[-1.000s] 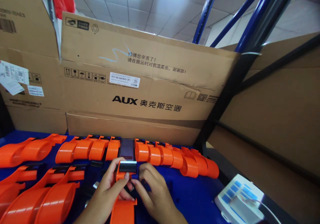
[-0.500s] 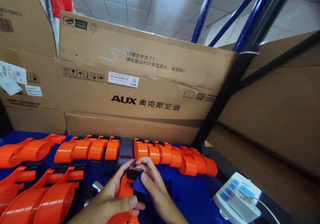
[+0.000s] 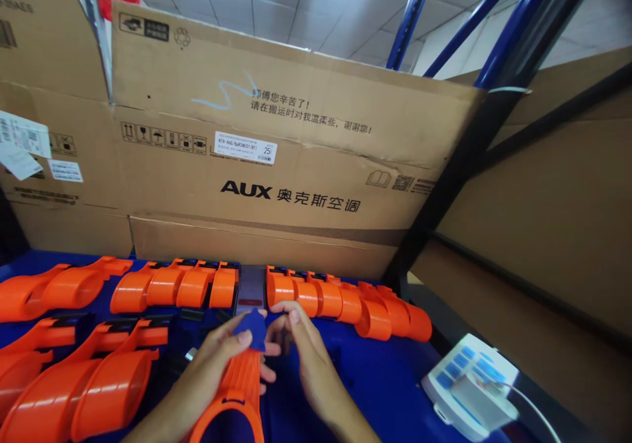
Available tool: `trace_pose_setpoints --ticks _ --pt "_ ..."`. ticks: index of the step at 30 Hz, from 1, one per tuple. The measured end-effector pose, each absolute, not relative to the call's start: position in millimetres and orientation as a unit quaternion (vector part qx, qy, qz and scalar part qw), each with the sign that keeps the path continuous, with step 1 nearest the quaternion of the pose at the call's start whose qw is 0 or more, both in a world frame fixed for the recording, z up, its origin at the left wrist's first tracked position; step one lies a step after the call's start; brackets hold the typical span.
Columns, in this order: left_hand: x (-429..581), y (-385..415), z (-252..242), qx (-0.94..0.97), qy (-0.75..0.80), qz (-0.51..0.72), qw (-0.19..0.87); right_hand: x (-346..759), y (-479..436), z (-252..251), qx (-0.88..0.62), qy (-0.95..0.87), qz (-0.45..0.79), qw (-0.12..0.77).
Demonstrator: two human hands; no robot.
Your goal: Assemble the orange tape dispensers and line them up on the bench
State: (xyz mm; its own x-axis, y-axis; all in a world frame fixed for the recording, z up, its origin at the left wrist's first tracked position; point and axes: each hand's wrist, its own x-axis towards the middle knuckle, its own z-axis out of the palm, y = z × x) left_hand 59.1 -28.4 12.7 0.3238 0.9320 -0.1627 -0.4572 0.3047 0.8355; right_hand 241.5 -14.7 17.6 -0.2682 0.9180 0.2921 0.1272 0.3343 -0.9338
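My left hand (image 3: 207, 370) is wrapped round an orange tape dispenser (image 3: 237, 397) held over the blue table (image 3: 375, 384), its handle toward me. My thumb and fingers pinch a small blue part (image 3: 251, 330) at the dispenser's far end. My right hand (image 3: 309, 357) is beside it, fingers curled against the same end of the dispenser and touching the blue part from the right. A dark phone (image 3: 251, 289) lies flat just beyond my fingertips.
Rows of orange dispensers (image 3: 340, 305) line the table's far edge, with more (image 3: 99, 384) at the left. Large cardboard boxes (image 3: 276, 166) wall the back. A white device with blue keys (image 3: 469, 384) sits right, beside a dark shelf post (image 3: 444, 193).
The dispenser has been turned over in my hands: the black toothed end shown before is gone from view, and a blue part now sits at its far end. Both hands shifted slightly forward.
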Motion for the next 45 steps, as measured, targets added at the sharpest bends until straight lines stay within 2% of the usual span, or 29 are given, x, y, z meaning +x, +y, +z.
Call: trace_pose_setpoints --ticks 3,6,12,15,18,21,25,39,45 --pt "50 -24 22 0.300 0.309 0.529 0.731 247 -17 19 -0.415 -0.772 0.321 0.358" --pt "45 -25 35 0.262 0.285 0.574 0.722 246 -23 17 -0.380 -0.854 0.232 0.269" --pt "48 -33 44 0.257 0.253 0.572 0.737 239 -27 8 -0.348 -0.878 0.212 0.252" --pt "50 -32 40 0.277 0.251 0.556 0.742 238 -27 8 -0.354 -0.864 0.235 0.272" --pt "51 -30 32 0.286 0.277 0.537 0.744 239 -25 11 -0.368 -0.812 0.316 0.325" --pt "53 -29 25 0.280 0.288 0.518 0.755 242 -18 15 -0.385 -0.722 0.399 0.414" --pt "58 -36 23 0.312 0.261 0.484 0.775 244 -10 18 -0.403 -0.609 0.437 0.525" --pt "58 -33 24 0.247 0.255 0.527 0.772 236 -22 24 -0.331 -0.636 0.504 0.483" --pt "59 -31 19 0.278 0.259 0.539 0.752 238 -18 15 -0.358 -0.631 0.467 0.506"
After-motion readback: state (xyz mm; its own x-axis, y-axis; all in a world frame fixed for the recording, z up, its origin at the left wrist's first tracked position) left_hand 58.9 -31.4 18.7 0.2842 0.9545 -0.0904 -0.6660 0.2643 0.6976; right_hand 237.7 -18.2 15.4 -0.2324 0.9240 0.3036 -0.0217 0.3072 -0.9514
